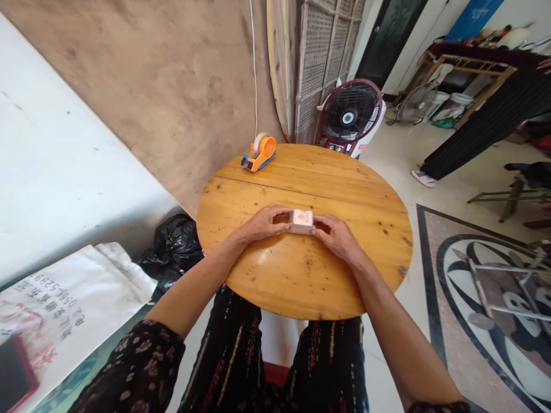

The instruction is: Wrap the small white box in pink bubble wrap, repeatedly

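A small pale block-shaped packet (302, 219) with a reddish print on top rests on the round wooden table (301, 281); its sides look pinkish and partly see-through. What it contains cannot be told. My left hand (267, 222) grips its left end between thumb and fingers. On the opposite end, my right hand (338, 232) pinches it the same way. Both forearms reach in over the near part of the tabletop.
An orange tape dispenser (260, 154) stands at the table's back left edge. Behind the table is a fan (350, 115). Black plastic bags (176, 246) and a white sack (86, 292) lie to the left. At right, another person's leg (477, 123) shows.
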{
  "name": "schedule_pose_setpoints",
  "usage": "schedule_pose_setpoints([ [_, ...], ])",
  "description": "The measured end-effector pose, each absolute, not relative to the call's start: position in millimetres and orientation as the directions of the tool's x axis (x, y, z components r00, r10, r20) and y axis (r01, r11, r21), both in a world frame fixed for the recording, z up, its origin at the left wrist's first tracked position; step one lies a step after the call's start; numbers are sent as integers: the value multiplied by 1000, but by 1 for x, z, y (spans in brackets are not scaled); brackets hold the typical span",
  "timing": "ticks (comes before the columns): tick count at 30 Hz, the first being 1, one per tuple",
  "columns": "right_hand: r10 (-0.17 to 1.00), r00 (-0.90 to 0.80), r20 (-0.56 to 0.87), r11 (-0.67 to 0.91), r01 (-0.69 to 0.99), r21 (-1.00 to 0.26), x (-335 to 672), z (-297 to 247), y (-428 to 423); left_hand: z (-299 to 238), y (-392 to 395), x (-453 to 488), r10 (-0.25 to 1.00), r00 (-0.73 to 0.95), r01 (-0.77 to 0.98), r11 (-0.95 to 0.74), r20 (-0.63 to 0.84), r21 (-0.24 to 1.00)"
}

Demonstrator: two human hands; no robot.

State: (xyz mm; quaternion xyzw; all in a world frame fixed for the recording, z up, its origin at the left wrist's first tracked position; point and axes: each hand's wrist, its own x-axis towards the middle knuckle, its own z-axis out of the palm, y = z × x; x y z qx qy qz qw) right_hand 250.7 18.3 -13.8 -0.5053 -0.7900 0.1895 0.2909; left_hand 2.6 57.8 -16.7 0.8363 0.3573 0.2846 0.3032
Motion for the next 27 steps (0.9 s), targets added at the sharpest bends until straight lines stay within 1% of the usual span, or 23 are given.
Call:
schedule_pose_setpoints([
  [3,914,-318,254,406,694,-595,252,-15,16,-16,54,3,789,565,403,-518,240,755],
  [5,926,-287,247,378,696,-610,256,-19,12,-12,47,2,815,552,399,-446,179,801],
  [8,950,-211,229,311,652,-692,259,-29,3,-6,33,5,849,521,362,-310,85,879],
  [9,957,-186,225,292,624,-725,257,-33,0,-5,28,8,858,507,331,-282,83,901],
  [11,962,-141,232,270,570,-776,250,-39,-6,-5,18,18,870,476,257,-277,128,926],
  [13,962,-119,248,272,539,-797,240,-43,-10,-7,10,31,866,465,190,-299,183,935],
  [15,958,-128,256,285,530,-799,230,-43,-12,-10,5,42,874,439,172,-308,207,936],
  [19,956,-104,274,285,553,-783,214,-39,-15,-20,2,52,900,387,131,-267,199,955],
  [23,957,-85,277,276,558,-782,205,-35,-18,-30,2,55,923,339,-37,-182,183,983],
  [27,961,-66,267,261,527,-809,203,-35,-18,-28,1,56,933,323,-216,-91,159,972],
])
